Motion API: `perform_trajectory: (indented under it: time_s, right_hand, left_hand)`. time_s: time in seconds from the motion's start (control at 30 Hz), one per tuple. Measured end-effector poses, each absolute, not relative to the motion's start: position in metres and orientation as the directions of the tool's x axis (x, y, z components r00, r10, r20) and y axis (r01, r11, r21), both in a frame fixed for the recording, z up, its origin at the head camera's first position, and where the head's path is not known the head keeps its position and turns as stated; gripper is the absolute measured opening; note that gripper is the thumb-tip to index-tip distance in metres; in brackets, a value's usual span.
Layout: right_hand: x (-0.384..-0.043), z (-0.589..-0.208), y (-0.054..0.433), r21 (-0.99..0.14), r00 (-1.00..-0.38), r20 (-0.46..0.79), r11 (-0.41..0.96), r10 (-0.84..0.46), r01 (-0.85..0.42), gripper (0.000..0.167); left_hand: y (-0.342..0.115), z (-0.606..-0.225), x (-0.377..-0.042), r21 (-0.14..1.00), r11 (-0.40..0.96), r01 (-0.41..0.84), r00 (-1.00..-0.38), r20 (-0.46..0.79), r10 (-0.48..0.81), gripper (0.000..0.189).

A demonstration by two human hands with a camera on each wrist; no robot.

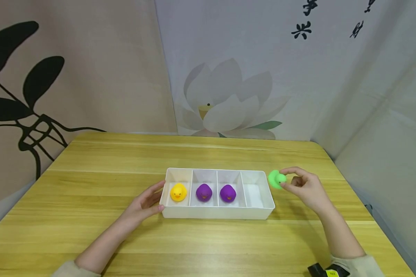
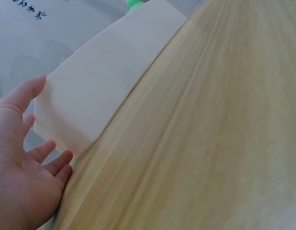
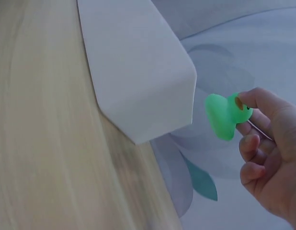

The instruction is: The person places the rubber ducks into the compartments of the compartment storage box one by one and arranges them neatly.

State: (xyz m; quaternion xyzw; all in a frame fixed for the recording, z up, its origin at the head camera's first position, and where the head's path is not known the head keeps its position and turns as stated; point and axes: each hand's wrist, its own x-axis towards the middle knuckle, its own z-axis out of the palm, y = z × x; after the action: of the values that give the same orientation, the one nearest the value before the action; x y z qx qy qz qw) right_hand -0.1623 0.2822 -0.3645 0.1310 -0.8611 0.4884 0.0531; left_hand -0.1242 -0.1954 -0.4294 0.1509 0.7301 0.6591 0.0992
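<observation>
A white divided box [image 1: 215, 212] lies lengthwise on the table. A yellow rubber duck [image 1: 178, 192] sits in its leftmost compartment, and a purple duck [image 1: 203, 192] and another purple duck [image 1: 228, 193] fill the two middle ones; the rightmost holds nothing. My left hand [image 1: 146, 202] touches the box's left end with thumb and fingers apart, the palm off the wall in the left wrist view. Just past the box's right end, my right hand [image 1: 303, 187] pinches a green rubber duck [image 3: 220, 117] by its head between thumb and fingers, held above the table.
The wooden table [image 1: 124, 246] extends around the box on every side. Printed fabric [image 1: 228, 77] with a lotus hangs behind the table's far edge, and a pale curtain [image 1: 384, 134] hangs at the right. A black strap [image 1: 327, 270] is on the right wrist.
</observation>
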Motion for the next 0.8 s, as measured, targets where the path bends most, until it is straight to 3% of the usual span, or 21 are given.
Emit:
perform_trajectory:
  time_s: [0.8]
  right_hand:
    - [-0.157,-0.361,0.245,-0.849,-0.954,0.166,0.457,-0.249,-0.267,0.03]
  left_hand:
    - [-0.197,-0.432,-0.125,0.993,0.087,0.086,-0.934,0.05,0.353,0.067]
